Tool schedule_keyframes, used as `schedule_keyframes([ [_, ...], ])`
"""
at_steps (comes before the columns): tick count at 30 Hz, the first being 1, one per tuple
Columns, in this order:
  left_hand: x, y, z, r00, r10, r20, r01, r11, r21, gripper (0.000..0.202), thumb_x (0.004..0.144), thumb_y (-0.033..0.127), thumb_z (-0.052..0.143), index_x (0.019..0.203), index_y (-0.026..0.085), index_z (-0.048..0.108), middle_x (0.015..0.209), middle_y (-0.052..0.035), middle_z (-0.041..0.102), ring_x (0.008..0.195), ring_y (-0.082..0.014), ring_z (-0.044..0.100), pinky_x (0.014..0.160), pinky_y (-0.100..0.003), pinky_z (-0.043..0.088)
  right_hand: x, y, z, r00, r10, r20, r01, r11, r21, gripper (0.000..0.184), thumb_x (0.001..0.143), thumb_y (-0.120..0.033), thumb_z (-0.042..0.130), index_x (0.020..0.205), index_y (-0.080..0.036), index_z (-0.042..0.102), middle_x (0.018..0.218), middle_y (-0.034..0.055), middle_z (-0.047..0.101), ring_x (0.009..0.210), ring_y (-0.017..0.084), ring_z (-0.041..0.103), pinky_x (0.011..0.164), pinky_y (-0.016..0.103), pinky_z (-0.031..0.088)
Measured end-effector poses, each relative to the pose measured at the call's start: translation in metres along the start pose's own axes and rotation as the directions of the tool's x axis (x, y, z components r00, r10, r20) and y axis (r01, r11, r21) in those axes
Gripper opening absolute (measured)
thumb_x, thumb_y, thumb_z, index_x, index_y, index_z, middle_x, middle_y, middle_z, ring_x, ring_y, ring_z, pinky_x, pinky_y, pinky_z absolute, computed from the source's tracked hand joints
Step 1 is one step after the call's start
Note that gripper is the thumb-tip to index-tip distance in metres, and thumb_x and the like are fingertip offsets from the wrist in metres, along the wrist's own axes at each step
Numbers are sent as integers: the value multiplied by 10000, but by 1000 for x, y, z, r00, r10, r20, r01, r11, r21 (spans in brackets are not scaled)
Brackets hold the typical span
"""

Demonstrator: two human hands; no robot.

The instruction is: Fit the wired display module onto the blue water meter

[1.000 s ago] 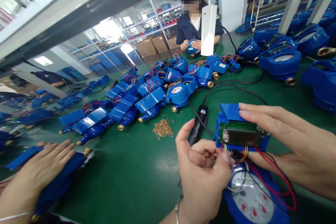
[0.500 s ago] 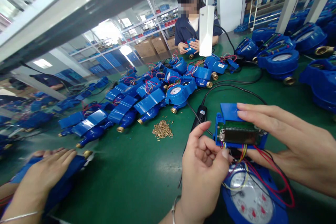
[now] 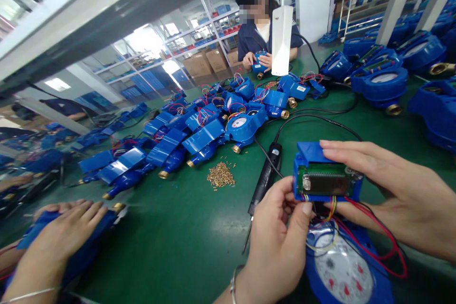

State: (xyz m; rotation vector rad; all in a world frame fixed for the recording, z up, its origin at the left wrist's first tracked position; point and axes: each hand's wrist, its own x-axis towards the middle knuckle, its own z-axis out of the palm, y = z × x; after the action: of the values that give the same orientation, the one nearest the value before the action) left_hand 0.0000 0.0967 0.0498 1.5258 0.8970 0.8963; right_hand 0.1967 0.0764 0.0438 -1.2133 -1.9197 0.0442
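At lower right, the left hand [image 3: 276, 242] and right hand [image 3: 395, 194] clamp the blue housing [image 3: 310, 152], circuit board [image 3: 327, 183] seemingly seated, wires [image 3: 333, 206] loose outside.

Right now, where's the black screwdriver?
Head view, just right of centre: the screwdriver lies on the green table, right of the brass pieces, beside the left hand.

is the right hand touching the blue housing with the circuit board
Touching. The head view shows fingers of the right hand lying against the upper flap of the blue housing, with no gap visible there.
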Motion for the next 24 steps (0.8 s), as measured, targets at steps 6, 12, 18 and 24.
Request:
schedule_keyframes([
  [6, -3, -7, -6, 985, 175, -3, -161, 916, 368, 193, 936, 170, 483, 1105, 238, 549, 1010, -32, 642, 871, -152, 612, 813, -301, 494, -2, 2, 2, 1000, 2, 3, -2, 998, 60, 445, 883, -312, 594, 1307, -246, 476, 1339, 10, 524, 1211, 132, 531, 1041, 199, 443],
  [12, 2, -13, -10, 962, 270, 47, -256, 825, 503, 149, 937, 160, 476, 1059, 207, 548, 922, -22, 615, 821, -140, 584, 745, -267, 461, 1, 9, 4, 991, 71, 113, -85, 988, 130, 570, 826, -391, 673, 1333, -249, 456, 1308, 40, 541, 1174, 180, 562, 1007, 280, 485],
  [18, 8, -14, -12, 960, 276, 47, -258, 807, 532, 142, 948, 181, 451, 1030, 191, 566, 906, -41, 630, 833, -163, 593, 751, -292, 471, -2, 25, -17, 890, 12, 456, -97, 981, 165, 865, 825, -324, 667, 1510, -253, 143, 1518, 68, 297, 1371, 243, 340, 1072, 373, 390],
  [24, 6, -10, -10, 969, 248, 23, -223, 823, 523, 145, 942, 211, 460, 1012, 183, 584, 882, -50, 661, 808, -176, 618, 731, -294, 480, -2, 28, -27, 851, 107, 513, -301, 902, 311, 590, 939, -397, 511, 1474, -336, 269, 1497, 10, 346, 1360, 232, 359, 1078, 469, 360],
])
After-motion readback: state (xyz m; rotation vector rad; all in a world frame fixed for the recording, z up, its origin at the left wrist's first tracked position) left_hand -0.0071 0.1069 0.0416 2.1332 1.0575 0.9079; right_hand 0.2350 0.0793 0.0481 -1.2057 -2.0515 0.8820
